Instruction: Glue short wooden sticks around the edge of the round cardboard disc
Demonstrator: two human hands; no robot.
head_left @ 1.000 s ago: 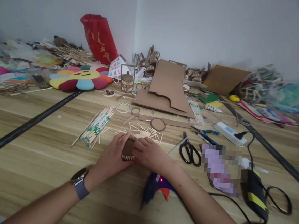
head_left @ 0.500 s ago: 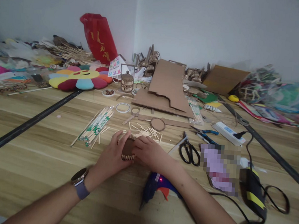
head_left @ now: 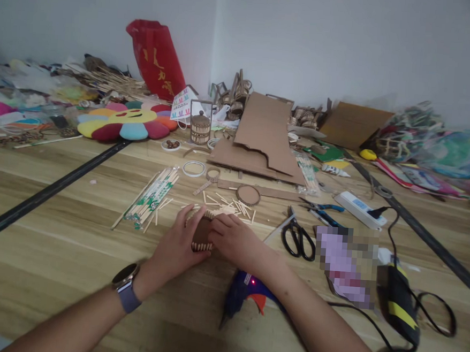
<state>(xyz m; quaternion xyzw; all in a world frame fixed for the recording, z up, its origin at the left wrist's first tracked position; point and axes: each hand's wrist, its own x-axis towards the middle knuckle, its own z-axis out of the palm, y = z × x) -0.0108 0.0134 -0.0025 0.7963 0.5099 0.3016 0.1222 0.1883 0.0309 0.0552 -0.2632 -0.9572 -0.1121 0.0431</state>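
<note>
Between my hands is a round cardboard piece [head_left: 202,232] edged with short wooden sticks. My left hand [head_left: 182,236] grips it from the left, fingers over the far rim and thumb along the near side. My right hand [head_left: 234,237] closes on its right edge; the fingertips are partly hidden. Just beyond lie loose cut sticks [head_left: 228,205] and a cardboard disc [head_left: 248,194] with a raised rim. Under my right forearm rests a blue glue gun [head_left: 237,294] with an orange trigger and a lit red light.
Black scissors [head_left: 298,239], pliers [head_left: 325,206] and a power strip [head_left: 360,209] lie to the right. Bagged sticks [head_left: 153,197] are on the left. Farther back are cardboard sheets [head_left: 262,129], a small lidded bucket [head_left: 200,128] and a flower cushion [head_left: 130,121]. A black cable [head_left: 366,311] crosses the near right.
</note>
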